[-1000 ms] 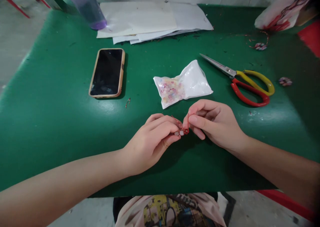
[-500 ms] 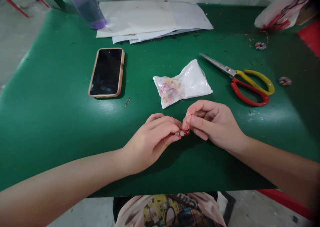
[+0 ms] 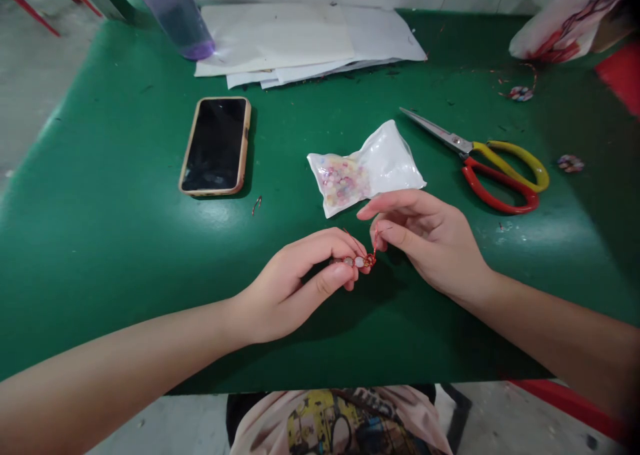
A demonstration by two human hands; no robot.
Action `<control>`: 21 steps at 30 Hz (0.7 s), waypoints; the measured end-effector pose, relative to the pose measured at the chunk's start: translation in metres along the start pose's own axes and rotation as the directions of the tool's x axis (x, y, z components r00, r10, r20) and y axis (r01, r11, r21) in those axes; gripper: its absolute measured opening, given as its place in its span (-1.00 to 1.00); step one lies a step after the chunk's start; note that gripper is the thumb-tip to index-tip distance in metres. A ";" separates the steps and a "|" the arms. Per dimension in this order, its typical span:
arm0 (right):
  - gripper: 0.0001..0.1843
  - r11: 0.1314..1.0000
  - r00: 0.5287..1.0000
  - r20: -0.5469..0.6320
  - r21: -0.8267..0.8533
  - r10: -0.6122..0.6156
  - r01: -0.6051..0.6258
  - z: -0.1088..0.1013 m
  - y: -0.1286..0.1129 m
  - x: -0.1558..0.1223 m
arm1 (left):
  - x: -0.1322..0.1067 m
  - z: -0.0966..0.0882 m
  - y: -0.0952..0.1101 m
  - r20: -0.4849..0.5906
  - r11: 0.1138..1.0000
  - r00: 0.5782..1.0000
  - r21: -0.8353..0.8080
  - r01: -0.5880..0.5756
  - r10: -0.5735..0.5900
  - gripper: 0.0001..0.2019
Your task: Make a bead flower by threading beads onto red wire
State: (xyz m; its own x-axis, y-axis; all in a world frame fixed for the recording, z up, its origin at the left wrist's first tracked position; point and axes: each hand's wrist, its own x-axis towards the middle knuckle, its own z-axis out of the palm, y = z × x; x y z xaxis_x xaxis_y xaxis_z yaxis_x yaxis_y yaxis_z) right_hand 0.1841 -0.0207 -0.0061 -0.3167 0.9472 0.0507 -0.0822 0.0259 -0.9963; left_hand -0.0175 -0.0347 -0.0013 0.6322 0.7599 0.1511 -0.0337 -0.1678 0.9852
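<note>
A short strand of pale beads (image 3: 359, 262) with a red cord knot at its right end is pinched between the thumb and fingers of my left hand (image 3: 295, 281). Part of the strand is hidden under those fingers. From the knot a thin red cord (image 3: 376, 240) rises to my right hand (image 3: 430, 241), whose thumb and a bent finger close on it while the index finger stretches out above. Just beyond the hands lies a clear-and-white packet of colourful beads (image 3: 345, 181).
Scissors (image 3: 465, 147) with red and yellow handles lie at the right, near two small bead clusters (image 3: 570, 163). A phone (image 3: 216, 145) and a cord scrap (image 3: 257, 205) are at the left. Behind stand a purple bottle (image 3: 175, 18), papers (image 3: 300, 38) and a plastic bag (image 3: 560, 25).
My right index finger has lifted and straightened away from the cord. My left hand has shifted slightly left and turned, with its thumb now showing along the beads.
</note>
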 end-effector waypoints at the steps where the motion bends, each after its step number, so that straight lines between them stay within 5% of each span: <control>1: -0.78 0.999 1.000 0.021 -0.035 -0.015 0.016 0.000 0.000 0.000 | 0.000 0.000 -0.001 0.020 0.999 1.000 -0.045 0.024 -0.023 -0.79; 10: -0.69 0.997 0.962 0.269 -0.054 -0.041 0.057 -0.001 -0.001 -0.005 | 0.001 -0.001 -0.001 0.075 0.986 0.996 -0.151 0.067 -0.056 -0.83; 21: -0.67 0.993 0.958 0.273 -0.056 -0.088 0.107 -0.002 -0.004 -0.004 | 0.000 -0.001 -0.003 0.062 0.966 0.995 -0.245 0.088 -0.075 -0.83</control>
State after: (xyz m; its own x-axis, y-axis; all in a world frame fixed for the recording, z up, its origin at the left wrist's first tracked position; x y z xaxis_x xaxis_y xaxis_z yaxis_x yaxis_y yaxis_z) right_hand 0.1878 -0.0239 -0.0025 -0.5543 0.8176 0.1557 -0.0631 0.1453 -0.9874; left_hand -0.0185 -0.0334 -0.0039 0.6801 0.7297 0.0712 -0.1661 0.0588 0.9844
